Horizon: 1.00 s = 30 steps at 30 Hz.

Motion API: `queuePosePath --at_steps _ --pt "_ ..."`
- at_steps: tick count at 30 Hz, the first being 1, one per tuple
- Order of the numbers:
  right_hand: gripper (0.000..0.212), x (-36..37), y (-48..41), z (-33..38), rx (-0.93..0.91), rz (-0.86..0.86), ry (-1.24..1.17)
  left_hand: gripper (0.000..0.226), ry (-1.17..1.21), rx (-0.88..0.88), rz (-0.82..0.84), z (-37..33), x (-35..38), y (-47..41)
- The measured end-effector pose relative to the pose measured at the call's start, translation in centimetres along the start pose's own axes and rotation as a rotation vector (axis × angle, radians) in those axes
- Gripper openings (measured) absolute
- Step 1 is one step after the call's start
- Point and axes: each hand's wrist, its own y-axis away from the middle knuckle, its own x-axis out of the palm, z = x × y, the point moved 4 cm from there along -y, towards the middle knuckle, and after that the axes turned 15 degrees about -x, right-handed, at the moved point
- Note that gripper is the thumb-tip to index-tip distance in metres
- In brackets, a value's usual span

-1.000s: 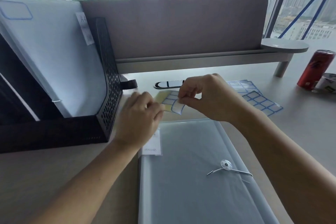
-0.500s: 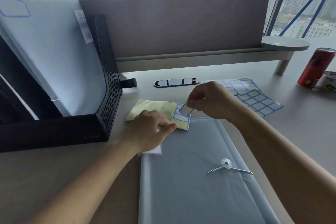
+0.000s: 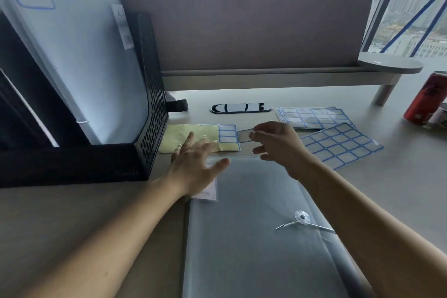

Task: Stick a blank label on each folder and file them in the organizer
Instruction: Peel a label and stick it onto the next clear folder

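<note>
The pale grey desk (image 3: pixel 399 189) carries, to the left of the hands, a black perforated metal organizer (image 3: pixel 152 94) with one filed translucent folder (image 3: pixel 84 68) standing in it. Beneath and nearer than both hands a translucent grey plastic folder (image 3: pixel 254 237) lies flat, with no blue-bordered label showing on it. Just beyond the left hand (image 3: pixel 196 164), which is spread and holds nothing, lies a yellow backing sheet (image 3: pixel 179 133). The right hand (image 3: pixel 278 145) pinches a small blue-bordered blank label (image 3: pixel 244 135), lifted clear of the sheet. The step in hand looks like sticking. Next, the label wants lowering flat onto the folder's upper part and smoothing.
</note>
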Motion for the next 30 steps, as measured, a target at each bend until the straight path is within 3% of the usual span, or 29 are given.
queuePosePath --at_steps 8,11,19,26,30 --pt "0.005 -0.4 0.4 -2.0 0.124 -0.166 -0.401 0.091 0.076 0.027 -0.025 -0.4 0.2 1.8" --pt "0.01 -1.1 0.7 -2.2 0.168 -0.17 -0.522 0.086 0.048 0.034 -0.026 -1.0 0.7 3.7" --pt "0.017 -5.5 3.3 -4.4 0.143 -0.186 -0.554 0.053 -0.114 -0.023 -0.166 -1.8 -0.1 4.5" --pt "0.009 -9.1 2.8 -4.7 0.06 -0.274 -0.353 0.055 -0.324 -0.034 -0.351 -4.2 -1.6 5.6" --pt "0.008 -9.4 2.7 -5.2 0.104 -0.293 -0.432 0.073 -0.262 -0.07 -0.136 -6.4 0.3 5.3"
